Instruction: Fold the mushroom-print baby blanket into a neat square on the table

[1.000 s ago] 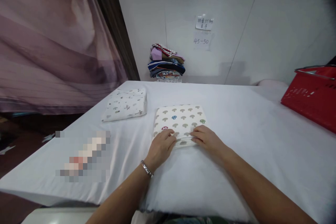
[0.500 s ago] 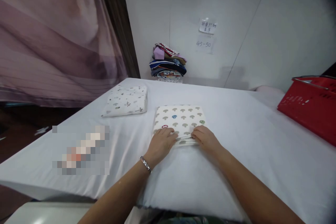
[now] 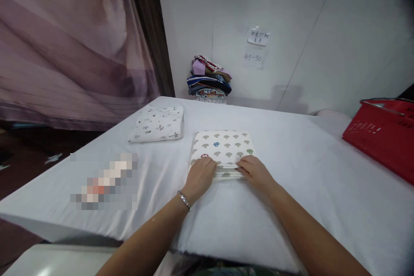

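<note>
A folded white cloth (image 3: 223, 144) printed with grey mushrooms, plus a few coloured ones, lies in front of me. My left hand (image 3: 201, 177) grips its near left edge, fingers bent over the top layer. On the near right edge, my right hand (image 3: 255, 171) pinches the fabric between thumb and fingers. Between the hands the stacked layers of the near edge show slightly apart. My palms hide the cloth's near corners. A second folded white cloth (image 3: 158, 125) with small grey prints rests farther left.
The table has a white cover (image 3: 291, 151). A pile of folded fabrics (image 3: 209, 79) stands by the back wall, below paper notes (image 3: 258, 36). A red basket (image 3: 381, 133) is at the right. A pixelated patch (image 3: 106, 181) hides something at left; a pinkish curtain (image 3: 77, 43) hangs behind.
The near edge's layers show a little more openly between my hands, and my left fingers are drawn closer together. The cloths stay in place; the view has shifted slightly.
</note>
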